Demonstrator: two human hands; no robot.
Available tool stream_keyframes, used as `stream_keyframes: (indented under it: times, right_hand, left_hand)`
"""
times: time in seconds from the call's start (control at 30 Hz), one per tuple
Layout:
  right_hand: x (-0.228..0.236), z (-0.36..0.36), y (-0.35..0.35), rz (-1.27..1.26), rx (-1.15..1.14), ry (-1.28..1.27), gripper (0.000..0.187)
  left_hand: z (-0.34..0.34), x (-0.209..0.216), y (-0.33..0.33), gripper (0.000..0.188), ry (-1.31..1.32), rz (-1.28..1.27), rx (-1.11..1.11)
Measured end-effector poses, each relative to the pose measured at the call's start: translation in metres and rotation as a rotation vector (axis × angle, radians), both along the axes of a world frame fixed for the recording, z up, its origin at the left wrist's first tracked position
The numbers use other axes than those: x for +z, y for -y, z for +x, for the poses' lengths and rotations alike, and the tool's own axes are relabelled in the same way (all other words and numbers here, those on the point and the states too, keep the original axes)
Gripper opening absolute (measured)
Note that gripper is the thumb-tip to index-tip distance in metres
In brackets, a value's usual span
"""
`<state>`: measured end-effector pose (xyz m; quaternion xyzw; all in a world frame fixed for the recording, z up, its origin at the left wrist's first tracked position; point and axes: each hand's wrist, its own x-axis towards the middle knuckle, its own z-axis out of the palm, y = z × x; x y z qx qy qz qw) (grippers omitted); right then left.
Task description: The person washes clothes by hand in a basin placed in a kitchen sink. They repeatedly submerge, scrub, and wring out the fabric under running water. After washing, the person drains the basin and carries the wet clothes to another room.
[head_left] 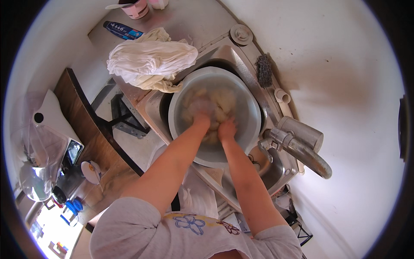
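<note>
A round grey basin (177,97) sits in the metal sink, filled with cloudy water. Pale yellowish cloth (224,101) lies soaking in it, its outline blurred by the water. My left hand (201,115) is sunk in the water on the cloth, past the wrist, and its fingers are hidden. Close beside it on the right, my right hand (227,129) is at the water's surface, its fingers curled down onto the cloth. A heap of wrung white and cream cloth (151,58) lies on the counter beyond the basin's left rim.
A curved metal faucet (308,157) stands right of the basin, over a second sink bowl (280,179). A dark scrubbing brush (264,70) and a drain plug (241,34) lie along the wall. A dark blue tube (123,30) and pink cup (136,9) stand at the far left.
</note>
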<state>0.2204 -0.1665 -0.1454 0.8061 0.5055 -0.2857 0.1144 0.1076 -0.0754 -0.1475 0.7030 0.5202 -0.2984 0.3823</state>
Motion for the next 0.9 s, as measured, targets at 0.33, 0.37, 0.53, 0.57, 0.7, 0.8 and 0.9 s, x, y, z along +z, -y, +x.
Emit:
stream_keyframes:
  times: [0.33, 0.37, 0.53, 0.57, 0.7, 0.8, 0.9]
  right_hand:
    - [0.050, 0.024, -0.015, 0.037, -0.127, -0.067, 0.049]
    - [0.075, 0.017, -0.009, 0.183, -0.149, -0.107, 0.049]
    - [0.200, -0.008, 0.015, 0.793, 0.003, -0.223, 0.049]
    - [0.221, -0.012, 0.011, 0.845, 0.026, -0.251, 0.048]
    - [0.302, -0.041, -0.004, 0.965, 0.068, -0.347, 0.042]
    - [0.350, -0.049, -0.020, 1.073, 0.103, -0.320, 0.038]
    - [0.402, -0.046, -0.029, 1.085, 0.116, -0.336, 0.037]
  left_hand:
    - [-0.020, -0.001, 0.002, 0.065, 0.419, 0.235, 0.171]
    - [-0.028, 0.009, -0.001, 0.071, 0.438, 0.076, 0.017]
    - [-0.055, 0.116, 0.014, 0.107, 0.743, 0.136, 0.278]
    - [-0.064, 0.140, 0.016, 0.112, 0.843, 0.243, 0.223]
    - [-0.084, 0.212, 0.009, 0.118, 1.105, 0.417, 0.073]
    - [-0.082, 0.266, -0.005, 0.123, 1.204, 0.403, 0.049]
    - [-0.077, 0.293, -0.005, 0.124, 1.344, 0.265, 0.107]
